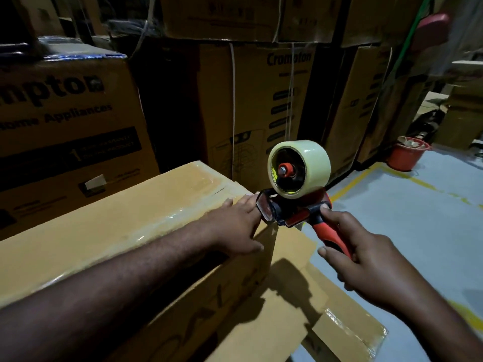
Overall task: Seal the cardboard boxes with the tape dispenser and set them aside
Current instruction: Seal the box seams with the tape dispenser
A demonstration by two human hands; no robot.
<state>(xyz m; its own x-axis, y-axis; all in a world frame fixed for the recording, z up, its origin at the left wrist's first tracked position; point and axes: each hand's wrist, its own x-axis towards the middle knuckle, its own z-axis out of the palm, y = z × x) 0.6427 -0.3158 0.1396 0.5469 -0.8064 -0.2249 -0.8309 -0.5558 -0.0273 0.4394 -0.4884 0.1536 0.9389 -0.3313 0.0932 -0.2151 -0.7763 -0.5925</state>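
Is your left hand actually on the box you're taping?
Touching. The head view shows the left hand lying flat, fingers straight, on the cardboard box top by its end edge.

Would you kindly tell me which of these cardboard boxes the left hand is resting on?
The plain box in front, with shiny tape along its top; the left hand lies flat at its far corner. The printed boxes behind stand untouched.

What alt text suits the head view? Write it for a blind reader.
A right hand grips a red tape dispenser at the end of a box, while the left hand rests flat on its top. Stacked cartons stand behind.
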